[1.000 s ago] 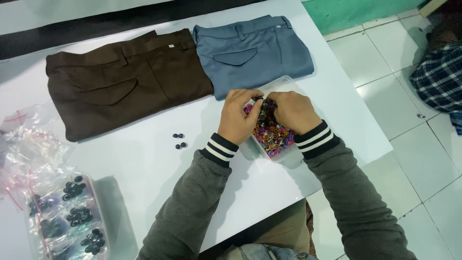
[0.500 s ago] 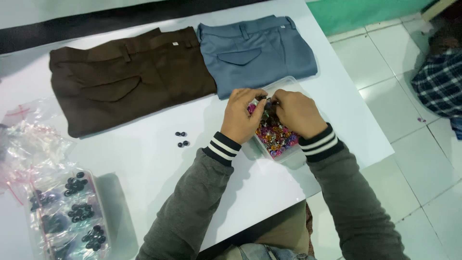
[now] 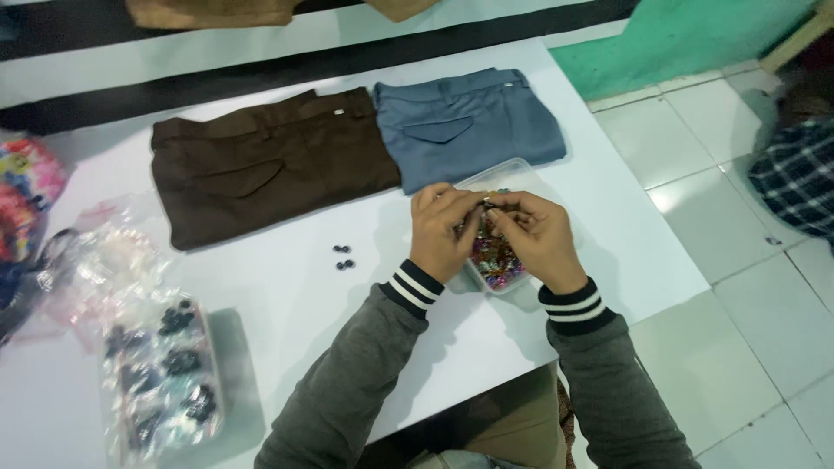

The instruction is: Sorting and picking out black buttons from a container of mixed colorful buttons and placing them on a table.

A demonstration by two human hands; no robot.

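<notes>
clear plastic box under two working hands

clear plastic box (image 3: pixel 512 174) of mixed coloured bits sits near the tabletop's (image 3: pixel 287 304) right edge, just below the folded grey-blue trousers (image 3: pixel 469 126). both hands hover over it, wrists bent, fingertips meeting: left hand (image 3: pixel 445 230) and right hand (image 3: pixel 532 234) pinch something tiny between them, too small to make out. most of the box is hidden beneath the palms. brown trousers (image 3: pixel 269 165) lie leftward; small dark buttons (image 3: pixel 344 257) rest mid-table; a bag of dark pieces (image 3: pixel 161 373) lies near the left edge.

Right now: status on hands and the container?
Both hands, left hand and right hand, pinching something small over clear container of coloured bits. Loose dark buttons lie clear.
</notes>
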